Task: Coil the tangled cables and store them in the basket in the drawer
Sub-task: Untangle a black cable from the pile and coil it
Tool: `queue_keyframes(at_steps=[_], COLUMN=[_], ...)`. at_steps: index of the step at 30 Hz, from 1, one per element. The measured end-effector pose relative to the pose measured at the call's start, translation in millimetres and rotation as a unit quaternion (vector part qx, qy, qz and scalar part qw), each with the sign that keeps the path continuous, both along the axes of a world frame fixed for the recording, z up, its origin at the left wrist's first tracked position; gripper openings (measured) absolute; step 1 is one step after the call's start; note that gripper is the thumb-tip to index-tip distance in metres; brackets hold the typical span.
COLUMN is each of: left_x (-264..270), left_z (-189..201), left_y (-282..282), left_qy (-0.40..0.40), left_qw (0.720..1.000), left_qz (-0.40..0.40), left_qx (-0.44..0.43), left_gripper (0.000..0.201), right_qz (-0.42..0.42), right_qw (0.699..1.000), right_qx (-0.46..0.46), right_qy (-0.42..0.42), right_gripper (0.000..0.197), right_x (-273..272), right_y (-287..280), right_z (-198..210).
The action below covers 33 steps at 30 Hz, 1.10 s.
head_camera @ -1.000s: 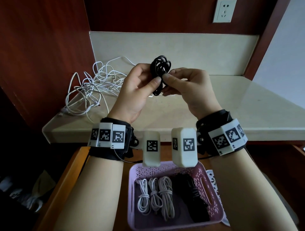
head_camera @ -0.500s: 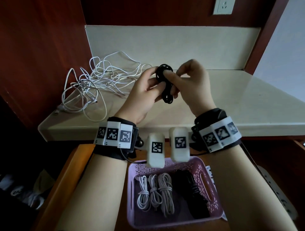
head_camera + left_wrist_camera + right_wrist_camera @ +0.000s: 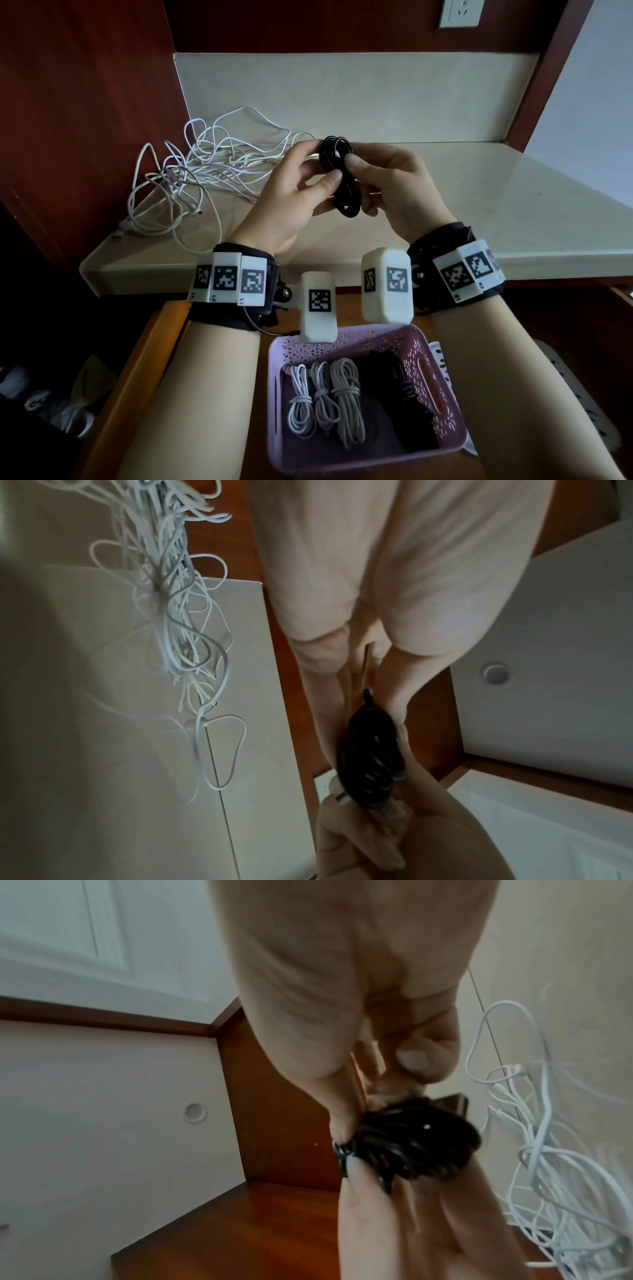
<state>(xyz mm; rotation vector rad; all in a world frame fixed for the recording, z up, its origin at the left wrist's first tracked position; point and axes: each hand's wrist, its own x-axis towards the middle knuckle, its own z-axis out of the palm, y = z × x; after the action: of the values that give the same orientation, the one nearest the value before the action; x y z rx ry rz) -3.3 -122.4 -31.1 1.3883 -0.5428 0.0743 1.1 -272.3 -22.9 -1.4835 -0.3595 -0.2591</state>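
A coiled black cable [image 3: 340, 178] [image 3: 371, 761] [image 3: 416, 1146] hangs upright in the air above the countertop's front part, held between both hands. My left hand [image 3: 291, 192] grips its middle with thumb and fingers. From the other side my right hand [image 3: 394, 185] pinches the coil's upper part. A tangle of white cables [image 3: 202, 171] [image 3: 178, 601] [image 3: 548, 1150] lies on the counter to the left. Below, in the open drawer, a purple basket [image 3: 442, 387] holds three coiled white cables [image 3: 325, 397] and a black coil [image 3: 400, 394].
The beige countertop [image 3: 479, 212] stretches to the right, bounded by a red-brown wood wall on the left and a backsplash behind. A wall socket [image 3: 460, 12] sits above. The drawer's wooden side [image 3: 137, 370] runs along the left of the basket.
Both hands have lowered the black coil slightly toward me and shifted their hold on it; the right thumb now sits on the coil's upper part.
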Motion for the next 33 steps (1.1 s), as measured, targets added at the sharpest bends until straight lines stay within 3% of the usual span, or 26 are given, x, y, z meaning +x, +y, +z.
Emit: queue_keyframes(at_steps=[6,12,18,23,26,31,33], left_x=[1.7,4.1,0.8,-2.1,-7.8,-17.4,-21.7], left_z=[-4.4,-1.7,8.1,19.6,22.3,18.8,17.2], left_y=[-6.8,7.2,26.6,38.4,49.4,64.3,65.8], left_qy=[-0.002,0.027,0.023,-0.009,0.046,0.064,0.062], left_qw=[0.999,0.998,0.989,0.951,0.933,0.876,0.851], left_qz=[0.015,0.030,0.016,0.099,0.058,-0.010,-0.027], left_qx=[0.044,0.056,0.147,0.293,0.351,0.478,0.520], left_gripper=[0.029,0.022,0.030,0.017,0.010,0.003,0.004], right_qz=[-0.031,-0.021,0.094,0.128,0.165,0.230,0.250], right_qw=[0.999,0.991,0.974,0.968,0.951,0.918,0.906], right_qx=[-0.018,-0.132,-0.194,-0.186,-0.220,-0.255,-0.266], right_qy=[0.019,0.026,0.065,0.113,0.144,0.197,0.215], right_gripper=[0.007,0.021,0.027,0.016,0.021,0.030,0.042], right_x=[2.8,1.3,-11.2,-17.5,-22.0,-37.8,-43.3], right_y=[-4.9,0.1,5.2,16.6,22.5,27.2,27.4], right_z=[-4.1,-10.4,-6.2,-5.8,-12.9,-27.4,-33.1])
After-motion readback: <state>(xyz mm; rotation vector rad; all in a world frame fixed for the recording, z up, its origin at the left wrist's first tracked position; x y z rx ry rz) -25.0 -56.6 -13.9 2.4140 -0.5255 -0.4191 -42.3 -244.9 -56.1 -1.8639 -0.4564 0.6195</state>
